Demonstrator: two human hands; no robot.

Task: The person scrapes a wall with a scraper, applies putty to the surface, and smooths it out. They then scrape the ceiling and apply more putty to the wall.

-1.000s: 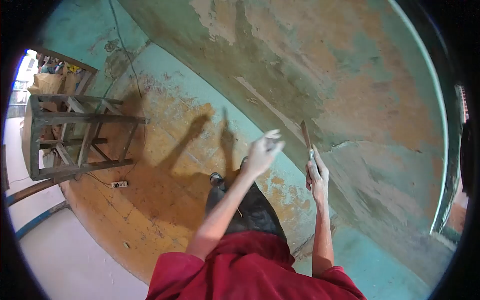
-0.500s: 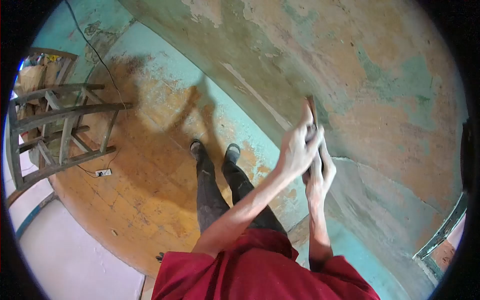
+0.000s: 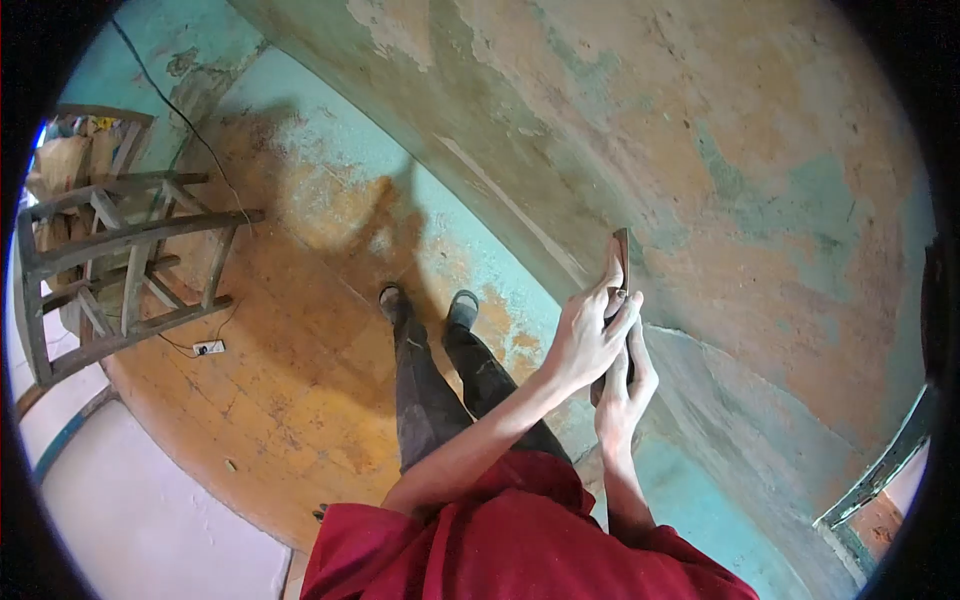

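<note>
Both my hands are closed on one tool, a long, narrow sanding block [image 3: 625, 248] seen nearly edge-on, with a reddish-brown strip along its upper end. My left hand [image 3: 588, 335] grips its upper part, thumb stretched along the block. Just below, my right hand [image 3: 627, 385] wraps around the lower part, its fingers close against the left ones. Much of the block is hidden behind the hands. It overlaps the patchy wall [image 3: 760, 230], whose surface shows worn green, tan and grey layers.
A wooden trestle [image 3: 130, 250] stands at the left, with a black cable [image 3: 190, 105] running down past it to a white power strip [image 3: 208, 347]. My feet are on a dusty orange floor [image 3: 290, 400]. A pale board [image 3: 150, 500] lies at lower left.
Both hands, with the sanding block, have moved down along the wall, closer to my body and slightly left. The grip stays the same. The view has shifted slightly.
</note>
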